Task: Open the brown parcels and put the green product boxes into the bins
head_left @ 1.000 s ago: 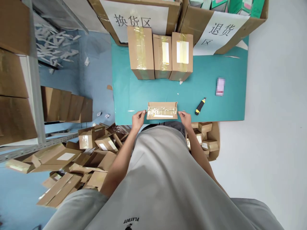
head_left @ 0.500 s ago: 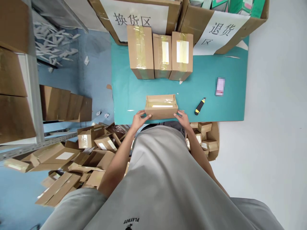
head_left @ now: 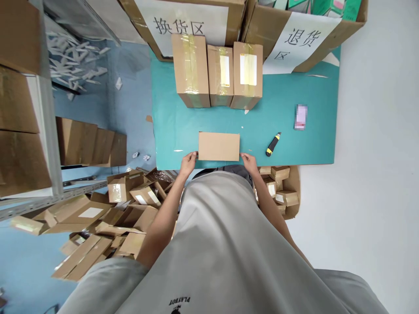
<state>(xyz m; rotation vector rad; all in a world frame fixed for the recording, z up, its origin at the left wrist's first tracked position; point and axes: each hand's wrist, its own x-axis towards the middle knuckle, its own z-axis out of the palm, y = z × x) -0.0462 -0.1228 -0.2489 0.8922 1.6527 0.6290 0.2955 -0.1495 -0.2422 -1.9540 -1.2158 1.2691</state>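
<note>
A small cardboard box [head_left: 219, 147] lies near the front edge of the teal table, a plain brown face turned up to me. My left hand [head_left: 189, 163] is closed at its lower left end, thumb and fingers pinched together against the edge. At the opposite end my right hand [head_left: 249, 163] is closed in the same way, fingertips at the lower right corner. What lies under the fingers is too small to see. To the right of the box rests a black and yellow utility knife [head_left: 273, 145].
Three taped boxes [head_left: 190, 72] stand at the back, before two big cartons, one with a paper sign [head_left: 183, 22], the other holding green packs [head_left: 332, 8]. A blurred-out pinkish item [head_left: 300, 117] lies on the table [head_left: 321, 144]. Opened boxes [head_left: 131, 244] heap on the left floor.
The box has turned over: its open-looking top with tape and a white strip is replaced by a plain face. Both hands have gone from spread fingers to pinching its ends.
</note>
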